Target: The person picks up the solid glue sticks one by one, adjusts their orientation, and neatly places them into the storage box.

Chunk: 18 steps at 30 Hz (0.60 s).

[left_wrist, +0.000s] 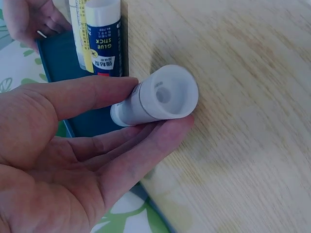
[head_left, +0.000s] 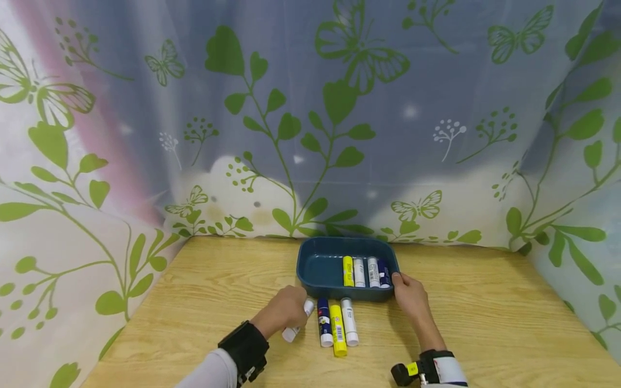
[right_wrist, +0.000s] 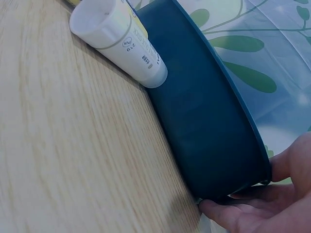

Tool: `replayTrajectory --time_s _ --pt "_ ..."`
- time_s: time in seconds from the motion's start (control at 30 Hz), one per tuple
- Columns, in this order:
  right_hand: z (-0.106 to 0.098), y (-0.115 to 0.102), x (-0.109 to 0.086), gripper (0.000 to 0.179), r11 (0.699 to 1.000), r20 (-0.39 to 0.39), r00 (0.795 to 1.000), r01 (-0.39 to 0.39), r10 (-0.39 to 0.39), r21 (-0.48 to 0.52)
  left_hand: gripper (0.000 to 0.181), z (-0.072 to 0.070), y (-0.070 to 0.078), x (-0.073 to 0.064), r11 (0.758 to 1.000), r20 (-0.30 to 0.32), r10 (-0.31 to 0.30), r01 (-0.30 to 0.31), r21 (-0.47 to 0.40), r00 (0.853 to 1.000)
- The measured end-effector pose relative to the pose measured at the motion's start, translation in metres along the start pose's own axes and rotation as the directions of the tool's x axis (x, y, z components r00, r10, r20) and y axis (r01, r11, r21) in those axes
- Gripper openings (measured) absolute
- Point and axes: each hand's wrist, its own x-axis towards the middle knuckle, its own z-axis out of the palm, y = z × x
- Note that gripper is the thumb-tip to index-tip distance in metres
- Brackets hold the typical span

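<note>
My left hand [head_left: 287, 307] pinches a white glue stick [left_wrist: 141, 99] between thumb and fingers, its hollow white end facing the left wrist camera. In the head view the stick slants close over the table, left of a row of three: a dark blue glue stick [head_left: 324, 323], a yellow one [head_left: 338, 331] and a white one [head_left: 349, 322]. Behind them stands a dark teal dish [head_left: 315, 267]. My right hand [head_left: 412, 299] grips its front right corner, thumb at the rim and fingers low on the outside. Several glue sticks [head_left: 359, 272], yellow, white and dark blue, lie side by side in its right half.
The dish stands on a wood-grain table [head_left: 223, 269], near its back edge. A patterned curtain [head_left: 407, 161] with green leaves and butterflies hangs behind the table and along both sides. Each wrist wears a black strap [head_left: 245, 350].
</note>
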Motion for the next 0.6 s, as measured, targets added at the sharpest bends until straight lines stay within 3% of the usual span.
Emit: replayTrajectory --time_s 0.6 --pt "0.000 -0.001 0.000 0.056 1.000 0.014 1.000 -0.003 0.003 -0.001 0.017 -0.013 0.000 -0.003 0.999 -0.027 0.044 -0.044 0.005 0.999"
